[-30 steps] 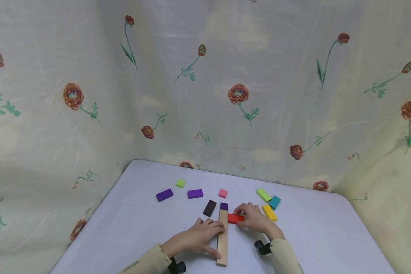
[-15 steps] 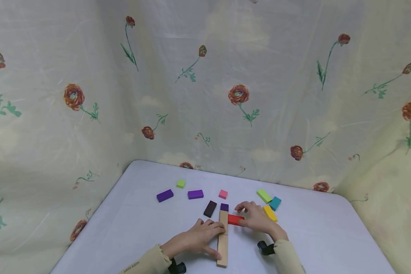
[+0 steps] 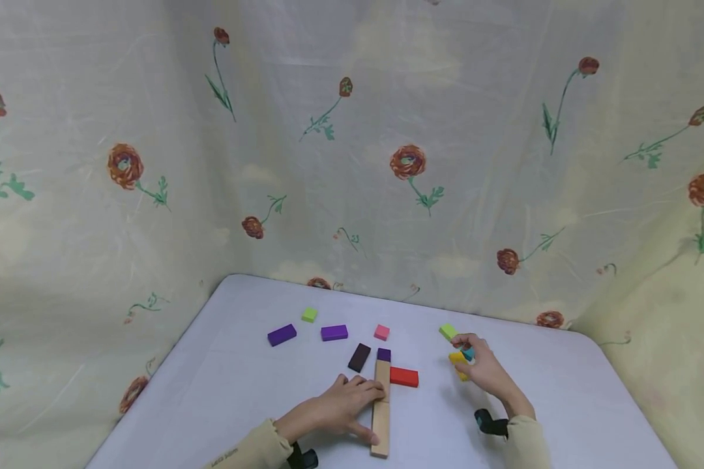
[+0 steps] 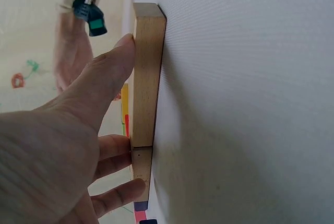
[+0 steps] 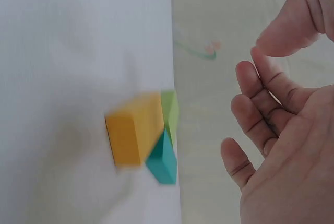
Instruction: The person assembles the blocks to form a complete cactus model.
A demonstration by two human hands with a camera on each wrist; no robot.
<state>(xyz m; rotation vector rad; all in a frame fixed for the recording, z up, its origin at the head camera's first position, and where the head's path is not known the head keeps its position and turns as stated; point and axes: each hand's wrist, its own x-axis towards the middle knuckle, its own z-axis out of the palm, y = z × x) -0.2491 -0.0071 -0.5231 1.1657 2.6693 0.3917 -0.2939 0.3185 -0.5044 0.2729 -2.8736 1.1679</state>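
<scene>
Left hand [image 3: 341,404]: spread, fingers and thumb touching two wooden blocks [image 3: 383,420]
Right hand [image 3: 488,371]: loosely curved, holding nothing, near yellow block [image 5: 124,138]

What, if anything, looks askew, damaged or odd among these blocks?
Nothing stands out as damaged or spilled. The wooden blocks and dark purple block form a straight row, the red block crosswise at its right. The dark brown block slants beside the row, but other loose blocks lie angled too.

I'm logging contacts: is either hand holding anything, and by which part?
Nothing looks gripped. The left hand rests its thumb near the nearer wooden block's near end, its fingers on the farther wooden block; the right hand holds nothing.
</scene>
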